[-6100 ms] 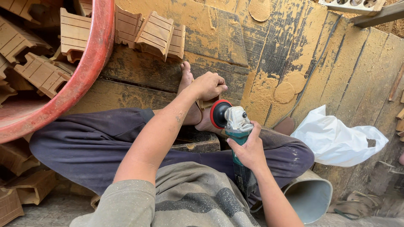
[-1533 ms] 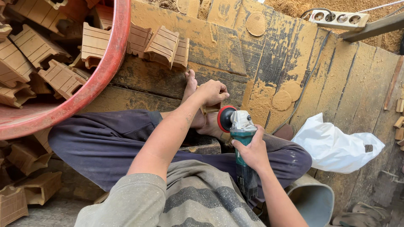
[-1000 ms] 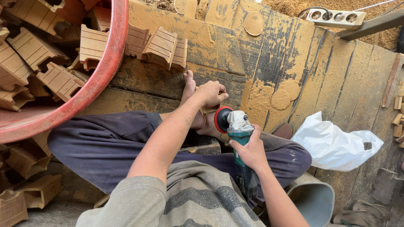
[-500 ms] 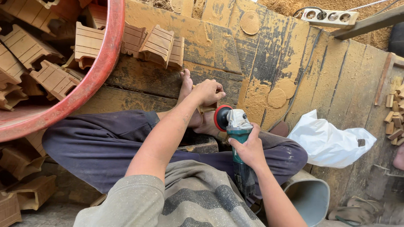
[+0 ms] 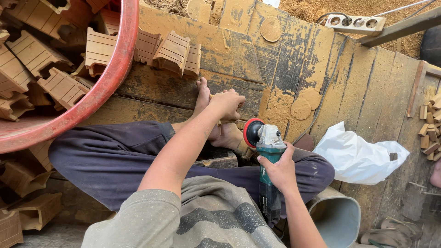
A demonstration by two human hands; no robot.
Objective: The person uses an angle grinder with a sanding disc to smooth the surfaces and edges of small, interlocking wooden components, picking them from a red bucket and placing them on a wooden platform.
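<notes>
I sit cross-legged on a dusty wooden floor [image 5: 294, 69]. My right hand [image 5: 279, 171] grips a green angle grinder [image 5: 265, 147] with a red sanding disc [image 5: 251, 132] facing left. My left hand [image 5: 226, 104] is closed on a small wooden piece [image 5: 226, 121], holding it against my bare feet just left of the disc. Most of the piece is hidden under my fingers.
A large red tub [image 5: 98, 94] at the left holds several grooved wooden blocks [image 5: 36, 55]; more blocks [image 5: 172, 51] lie beside it. A white plastic bag [image 5: 356, 156] and a grey bucket [image 5: 337, 220] are at the right. A power strip [image 5: 356, 23] lies at the top right.
The view has shifted slightly. My hands and the grinder stay in nearly the same place, the disc staying close to the piece in my left hand.
</notes>
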